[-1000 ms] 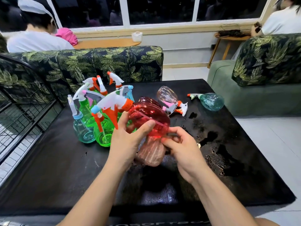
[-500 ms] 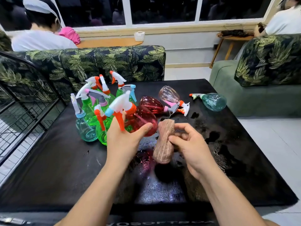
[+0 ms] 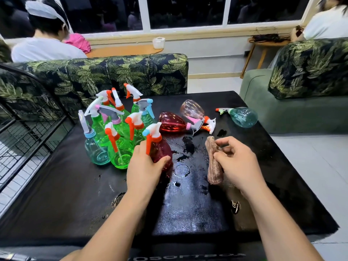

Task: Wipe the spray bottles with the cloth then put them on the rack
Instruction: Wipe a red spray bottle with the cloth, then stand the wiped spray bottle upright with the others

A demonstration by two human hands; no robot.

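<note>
My left hand (image 3: 144, 167) grips a dark red spray bottle (image 3: 161, 150) with a white and orange trigger head, standing upright on the wet black table (image 3: 75, 194) beside a cluster of green and blue spray bottles (image 3: 116, 136). My right hand (image 3: 236, 162) holds a rolled brownish cloth (image 3: 213, 167), apart from the bottle. A red bottle (image 3: 173, 123), a pink bottle (image 3: 192, 110) and a teal bottle (image 3: 243, 116) lie on their sides farther back. The black wire rack (image 3: 22, 129) stands at the left.
Leaf-patterned sofas stand behind the table (image 3: 131, 72) and at the right (image 3: 308, 68). Water puddles (image 3: 188, 146) spread over the table's middle. A person in white (image 3: 45, 49) sits behind the far sofa, another at the top right (image 3: 327, 21). White floor tiles lie to the right.
My left hand has turned the dark red bottle from tilted against the cloth to upright and set it down beside the cluster. My right hand drew the cloth away to the right.
</note>
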